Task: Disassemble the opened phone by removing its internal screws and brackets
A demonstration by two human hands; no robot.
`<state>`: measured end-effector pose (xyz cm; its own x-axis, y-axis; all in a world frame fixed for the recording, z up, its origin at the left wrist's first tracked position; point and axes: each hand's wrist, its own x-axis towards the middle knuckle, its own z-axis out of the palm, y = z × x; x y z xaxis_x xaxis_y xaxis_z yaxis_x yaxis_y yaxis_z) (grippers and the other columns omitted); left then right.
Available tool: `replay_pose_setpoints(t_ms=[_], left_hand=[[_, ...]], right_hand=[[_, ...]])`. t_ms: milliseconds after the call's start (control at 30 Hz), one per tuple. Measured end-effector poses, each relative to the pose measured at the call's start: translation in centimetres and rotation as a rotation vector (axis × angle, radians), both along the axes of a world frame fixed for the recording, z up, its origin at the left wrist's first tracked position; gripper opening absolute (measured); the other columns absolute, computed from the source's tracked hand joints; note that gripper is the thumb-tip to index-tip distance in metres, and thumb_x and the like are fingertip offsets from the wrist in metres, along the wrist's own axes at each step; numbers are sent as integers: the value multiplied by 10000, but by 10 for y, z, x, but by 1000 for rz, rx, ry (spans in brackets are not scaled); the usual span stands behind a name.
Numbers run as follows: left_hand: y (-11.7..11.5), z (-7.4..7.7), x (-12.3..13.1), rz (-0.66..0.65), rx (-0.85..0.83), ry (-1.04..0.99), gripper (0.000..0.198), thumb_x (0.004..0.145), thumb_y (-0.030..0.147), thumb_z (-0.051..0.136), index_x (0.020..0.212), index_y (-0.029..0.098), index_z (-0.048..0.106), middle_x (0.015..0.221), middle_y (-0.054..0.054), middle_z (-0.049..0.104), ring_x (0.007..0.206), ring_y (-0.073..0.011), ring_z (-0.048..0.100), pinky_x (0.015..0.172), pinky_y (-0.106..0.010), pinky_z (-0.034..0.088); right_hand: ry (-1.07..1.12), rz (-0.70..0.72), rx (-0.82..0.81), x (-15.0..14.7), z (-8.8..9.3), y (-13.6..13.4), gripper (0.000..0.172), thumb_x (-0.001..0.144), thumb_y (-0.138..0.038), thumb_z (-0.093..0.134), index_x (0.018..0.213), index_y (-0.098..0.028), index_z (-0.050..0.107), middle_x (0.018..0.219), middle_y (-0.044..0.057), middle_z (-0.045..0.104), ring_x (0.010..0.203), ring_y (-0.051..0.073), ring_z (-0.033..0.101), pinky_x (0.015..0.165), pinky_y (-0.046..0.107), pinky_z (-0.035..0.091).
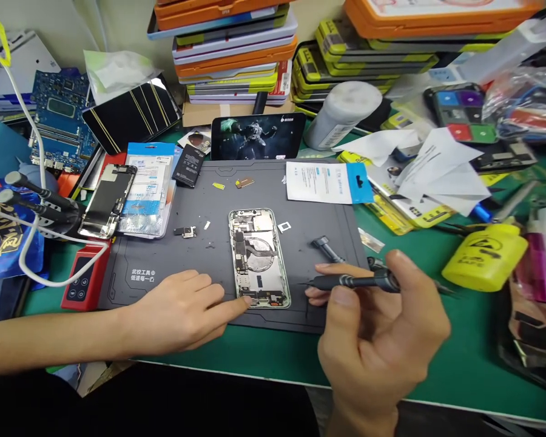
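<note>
An opened phone housing (277, 261) lies upright on the dark grey mat, its inner parts and a round coil showing. My left hand (186, 309) reaches in from the left with the index finger stretched onto the housing's lower left edge and the other fingers loosely bent; it holds nothing visible. To the right of the housing, my right hand (382, 340) grips a dark screwdriver (323, 283), whose tip points left toward the housing without touching it. A dark pointed tip shows beyond the right hand; what it belongs to is unclear.
The grey mat (200, 209) carries small loose parts and another driver (326, 249). A phone screen (109, 197), a red device (85, 278) and a black battery (190, 165) are at left. A playing phone (258, 137) stands behind; a yellow bottle (485, 258) is at right.
</note>
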<state>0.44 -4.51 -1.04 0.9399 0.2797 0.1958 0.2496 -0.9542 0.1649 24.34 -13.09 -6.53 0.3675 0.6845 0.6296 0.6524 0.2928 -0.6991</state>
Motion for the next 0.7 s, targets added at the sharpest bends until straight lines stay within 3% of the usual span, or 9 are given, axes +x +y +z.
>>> replay_pose_setpoints(t_ms=[133, 233, 367, 700], left_hand=[[7, 23, -4, 57, 179, 39, 189, 1045, 165, 634, 1225, 124, 674, 756, 12, 634, 640, -156, 537, 571, -342, 390], [21, 33, -7, 187, 347, 115, 77, 1040, 151, 641, 1086, 156, 702, 830, -16, 668, 717, -185, 589, 588, -342, 415], [37, 29, -10, 295, 444, 198, 131, 1013, 106, 639, 1103, 153, 722, 930, -39, 715, 764, -216, 634, 573, -355, 435], [42, 17, -11, 291, 381, 189, 166, 1033, 102, 598, 1089, 180, 733, 962, -23, 733, 714, -181, 633, 539, -330, 392]], right_hand=[[-20, 41, -2, 4, -3, -1, 878, 886, 15, 749, 1644, -322, 463, 1274, 116, 765, 943, 210, 831, 665, 277, 712], [-36, 48, -13, 4, -3, -1, 877, 881, 1, 758, 1647, -299, 455, 1214, 106, 773, 933, 212, 827, 676, 293, 715], [-50, 39, -45, 3, -4, -3, 888, 880, -10, 765, 1651, -309, 444, 1190, 95, 771, 936, 213, 820, 696, 305, 720], [-42, 41, -45, 2, -2, -2, 879, 903, -23, 748, 1661, -319, 418, 1224, 101, 750, 932, 196, 806, 718, 317, 722]])
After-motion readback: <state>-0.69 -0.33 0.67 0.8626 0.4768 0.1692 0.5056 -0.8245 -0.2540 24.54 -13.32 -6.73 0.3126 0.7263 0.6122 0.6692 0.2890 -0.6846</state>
